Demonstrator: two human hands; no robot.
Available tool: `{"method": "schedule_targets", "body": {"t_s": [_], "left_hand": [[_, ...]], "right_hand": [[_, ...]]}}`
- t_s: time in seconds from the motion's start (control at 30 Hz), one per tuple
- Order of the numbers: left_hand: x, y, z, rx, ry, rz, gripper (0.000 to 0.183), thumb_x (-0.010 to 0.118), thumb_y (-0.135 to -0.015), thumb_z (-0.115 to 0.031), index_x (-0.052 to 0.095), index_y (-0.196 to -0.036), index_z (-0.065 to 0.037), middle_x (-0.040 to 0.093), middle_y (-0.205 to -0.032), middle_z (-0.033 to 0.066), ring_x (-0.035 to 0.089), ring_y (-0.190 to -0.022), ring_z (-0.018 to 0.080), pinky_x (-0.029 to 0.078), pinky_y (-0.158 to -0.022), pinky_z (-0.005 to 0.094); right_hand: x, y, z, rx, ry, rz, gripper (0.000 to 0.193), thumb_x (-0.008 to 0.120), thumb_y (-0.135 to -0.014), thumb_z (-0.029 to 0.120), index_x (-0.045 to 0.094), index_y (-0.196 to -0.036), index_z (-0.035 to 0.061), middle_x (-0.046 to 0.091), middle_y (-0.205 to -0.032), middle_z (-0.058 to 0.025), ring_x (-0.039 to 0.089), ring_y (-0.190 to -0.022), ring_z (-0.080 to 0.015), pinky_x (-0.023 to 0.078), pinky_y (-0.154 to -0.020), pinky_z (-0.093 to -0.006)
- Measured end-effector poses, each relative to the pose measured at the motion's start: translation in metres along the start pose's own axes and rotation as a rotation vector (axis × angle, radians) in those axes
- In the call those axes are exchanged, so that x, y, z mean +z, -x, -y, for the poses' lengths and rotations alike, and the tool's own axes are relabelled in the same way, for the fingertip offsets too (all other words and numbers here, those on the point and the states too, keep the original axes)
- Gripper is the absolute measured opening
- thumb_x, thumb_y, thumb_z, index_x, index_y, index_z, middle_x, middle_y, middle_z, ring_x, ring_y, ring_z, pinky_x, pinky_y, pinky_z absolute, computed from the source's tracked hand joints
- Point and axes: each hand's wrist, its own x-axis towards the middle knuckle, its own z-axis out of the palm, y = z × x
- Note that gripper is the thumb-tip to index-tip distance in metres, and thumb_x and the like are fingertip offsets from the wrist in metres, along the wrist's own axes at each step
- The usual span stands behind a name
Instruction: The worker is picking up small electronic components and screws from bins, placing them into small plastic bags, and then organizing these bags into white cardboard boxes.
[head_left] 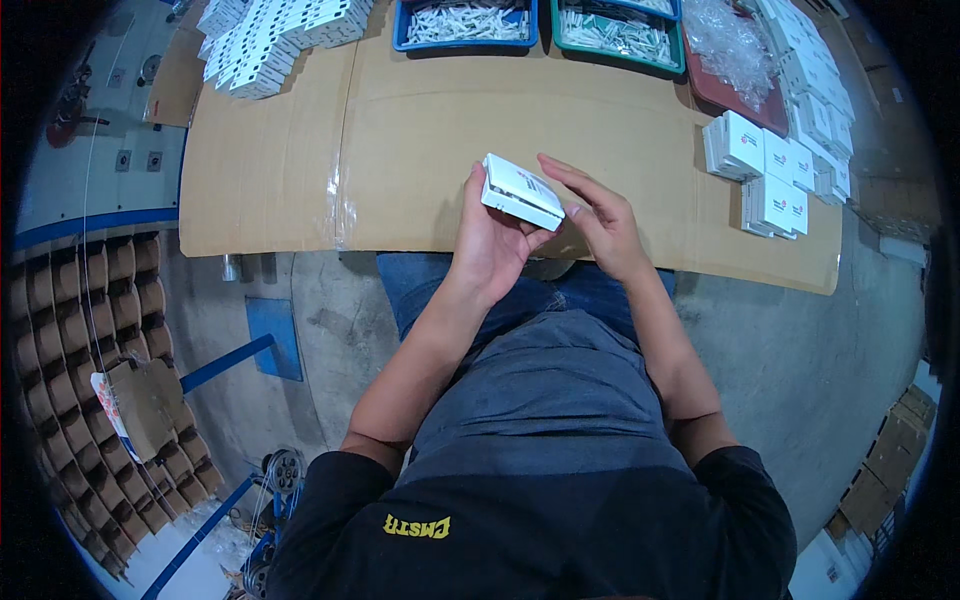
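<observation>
Underside of white box (523, 196) hidden by left hand (490, 238), left fingers (541, 237) partly concealed beneath it, printing (528, 180) too small to read, blue bin (465, 45) and green bin (620, 65) cut off by upper edge, white parts (470, 22) inside too small to identify.

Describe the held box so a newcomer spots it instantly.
Find the cardboard-covered table, then its near edge. There, the left hand holds a white box. Unlike the white boxes stacked to the right, it is held up alone, with a dark gap along its side.
</observation>
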Motion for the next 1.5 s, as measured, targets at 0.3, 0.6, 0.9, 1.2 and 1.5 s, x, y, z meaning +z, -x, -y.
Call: {"method": "schedule_targets", "body": {"t_s": [0.3, 0.6, 0.9, 1.2, 1.5], "left_hand": [[0.007, 0.002, 0.004, 0.228, -0.133, -0.050, 0.044, 0.045, -0.107, -0.044, 0.051, -0.132, -0.009, 0.061, -0.125, 0.0095, 0.062, -0.114, 0.0215, 0.052, -0.096, 0.0397], [0.005, 0.005, 0.007, 0.862, -0.799, 0.131, 0.100, 0.080, -0.077, -0.002, 0.021, -0.157, -0.006, 0.032, -0.152, 0.0176, 0.035, -0.145, 0.0304, 0.031, -0.121, 0.0484], [0.001, 0.001, 0.007, 1.010, -1.025, 0.103, 0.101, 0.083, -0.067, -0.001, 0.032, -0.154, -0.003, 0.039, -0.148, 0.0172, 0.041, -0.141, 0.0328, 0.036, -0.119, 0.0446], [0.012, 0.010, -0.006, 0.965, -1.138, 0.125, 0.096, 0.086, -0.067, -0.008, 0.040, -0.151, -0.003, 0.046, -0.143, 0.0184, 0.048, -0.135, 0.0332, 0.041, -0.112, 0.0431], [0.003, 0.000, 0.001, 0.906, -1.003, 0.188, 0.109, 0.092, -0.066, -0.012, 0.028, -0.153, -0.003, 0.042, -0.147, 0.0154, 0.043, -0.140, 0.0303, 0.034, -0.118, 0.0446]], "right_hand": [[0.005, -0.003, -0.006, 0.200, -0.068, -0.186, 0.033, 0.055, -0.104, 0.017, 0.063, -0.129, -0.0027, 0.066, -0.130, -0.0148, 0.063, -0.118, -0.0220, 0.048, -0.103, -0.0339], [0.006, 0.000, 0.034, 0.674, -0.632, -0.071, 0.059, 0.046, -0.107, 0.045, 0.048, -0.143, -0.0021, 0.064, -0.129, -0.0224, 0.070, -0.108, -0.0296, 0.057, -0.094, -0.0399], [0.024, 0.016, 0.039, 0.742, -1.315, -0.069, 0.054, 0.059, -0.102, 0.043, 0.056, -0.131, -0.0019, 0.067, -0.117, -0.0174, 0.067, -0.111, -0.0274, 0.053, -0.097, -0.0434], [0.042, 0.028, 0.054, 0.765, -1.592, -0.133, 0.047, 0.060, -0.101, 0.045, 0.060, -0.128, 0.0064, 0.067, -0.114, -0.0133, 0.062, -0.115, -0.0236, 0.045, -0.104, -0.0468], [0.039, 0.028, 0.047, 0.611, -1.528, -0.166, 0.040, 0.059, -0.103, 0.037, 0.059, -0.127, 0.0050, 0.066, -0.117, -0.0114, 0.061, -0.116, -0.0265, 0.048, -0.101, -0.0426]]}}
